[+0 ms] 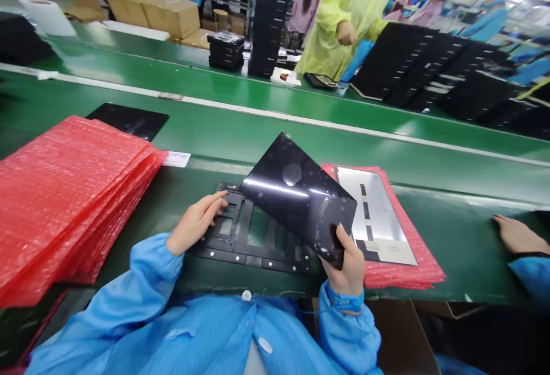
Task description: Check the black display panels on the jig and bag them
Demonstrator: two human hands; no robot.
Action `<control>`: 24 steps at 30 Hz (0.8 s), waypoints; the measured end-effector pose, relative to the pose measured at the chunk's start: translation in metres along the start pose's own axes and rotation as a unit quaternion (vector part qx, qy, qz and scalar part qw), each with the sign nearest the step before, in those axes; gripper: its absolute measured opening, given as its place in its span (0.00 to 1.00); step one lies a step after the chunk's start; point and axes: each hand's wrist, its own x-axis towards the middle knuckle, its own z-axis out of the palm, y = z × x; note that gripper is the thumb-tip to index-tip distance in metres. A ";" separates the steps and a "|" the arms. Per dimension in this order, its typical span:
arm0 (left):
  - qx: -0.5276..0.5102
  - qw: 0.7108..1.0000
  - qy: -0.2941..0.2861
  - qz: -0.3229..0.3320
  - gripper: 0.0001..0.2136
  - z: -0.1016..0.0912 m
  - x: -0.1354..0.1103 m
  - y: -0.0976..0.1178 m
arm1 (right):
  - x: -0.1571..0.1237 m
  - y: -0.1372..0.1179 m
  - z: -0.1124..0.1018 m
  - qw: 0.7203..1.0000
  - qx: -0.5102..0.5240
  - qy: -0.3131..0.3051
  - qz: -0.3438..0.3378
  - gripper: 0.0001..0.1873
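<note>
My right hand [346,266] grips a glossy black display panel [301,191] by its lower right end, fingers mostly hidden beneath it. The panel is tilted in the air above a black fixture frame [247,259] with rectangular openings, and covers part of it. On the left side of that frame rests my left hand [197,223], fingers stretched out and a small gap from the panel's left corner. Beside my right hand, a silver-backed display panel [387,214] with dark strips lies on red bubble-wrap bags [423,263].
A thick stack of red bubble-wrap bags [69,191] lies left, with a dark panel [133,120] behind it. Black tray stacks [270,25] and cardboard boxes [163,11] stand across the green line. A co-worker's hand [522,234] is at right; a person in yellow [339,14] stands opposite.
</note>
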 end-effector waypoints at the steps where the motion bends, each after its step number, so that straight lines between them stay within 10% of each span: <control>1: -0.101 0.994 -0.041 -0.024 0.28 0.001 0.000 0.007 | -0.001 -0.001 0.005 0.999 0.021 -0.016 0.029 0.31; 7: -0.382 0.906 -0.161 -0.083 0.28 0.000 0.000 0.025 | -0.008 0.005 0.019 0.989 -0.037 -0.106 0.095 0.32; 14: -0.089 0.996 -0.010 0.024 0.30 0.004 0.002 -0.008 | -0.001 0.026 0.018 0.940 -0.319 -0.084 -0.091 0.38; 24: 0.072 0.995 0.033 0.058 0.21 0.003 0.005 -0.034 | -0.004 0.035 0.020 0.930 -0.350 -0.089 -0.072 0.37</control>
